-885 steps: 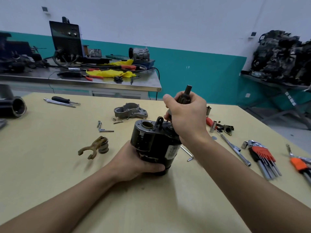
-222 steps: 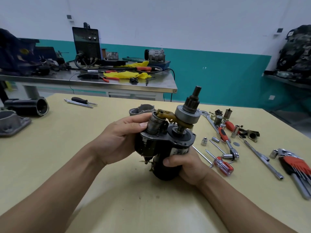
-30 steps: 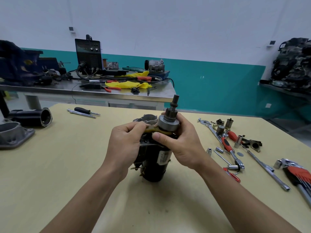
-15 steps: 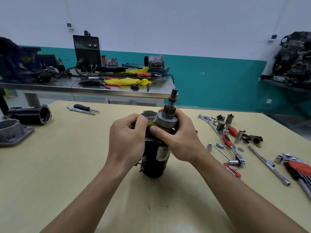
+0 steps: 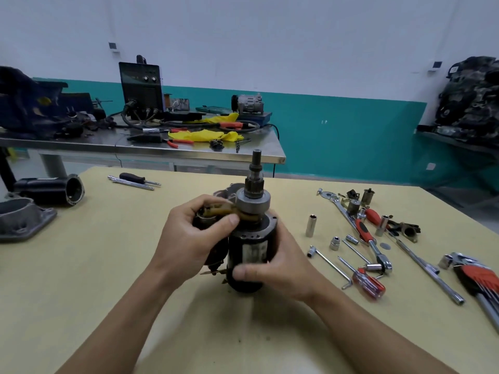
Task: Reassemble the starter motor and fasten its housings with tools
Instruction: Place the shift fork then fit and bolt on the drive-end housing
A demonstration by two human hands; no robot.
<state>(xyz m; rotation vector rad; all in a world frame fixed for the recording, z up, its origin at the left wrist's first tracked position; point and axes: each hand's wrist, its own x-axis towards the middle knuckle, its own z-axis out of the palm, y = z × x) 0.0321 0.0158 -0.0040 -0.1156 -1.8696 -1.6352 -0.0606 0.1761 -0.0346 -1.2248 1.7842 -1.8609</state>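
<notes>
The left hand (image 5: 189, 238) grips the upper left side of the starter motor (image 5: 251, 252), thumb pressing on the brass-coloured shift fork (image 5: 220, 210). The right hand (image 5: 280, 268) wraps the black motor body lower down, thumb across its front near the label. The motor stands upright on the pale yellow surface (image 5: 94, 279), its pinion gear and shaft (image 5: 255, 182) pointing up.

To the right of the hands lie loose sockets (image 5: 311, 225), a ratchet wrench with a red handle (image 5: 368, 238), a red-handled screwdriver (image 5: 367, 283), a long extension bar (image 5: 429, 271) and a red hex key set (image 5: 478, 279) at the edge. At far left sit a grey cast housing (image 5: 21, 220) and a black cylindrical housing (image 5: 51, 190); beyond them, a black-handled screwdriver (image 5: 137, 179).

Behind stands a steel workbench (image 5: 162, 152) carrying a dark welding machine (image 5: 141, 87), yellow cloth (image 5: 205, 134), red-handled pliers (image 5: 179, 143) and a compressor-like unit (image 5: 248, 103). The wall is white above a teal band (image 5: 351, 136). On the right, a shelf holds dark engine parts (image 5: 472, 103).
</notes>
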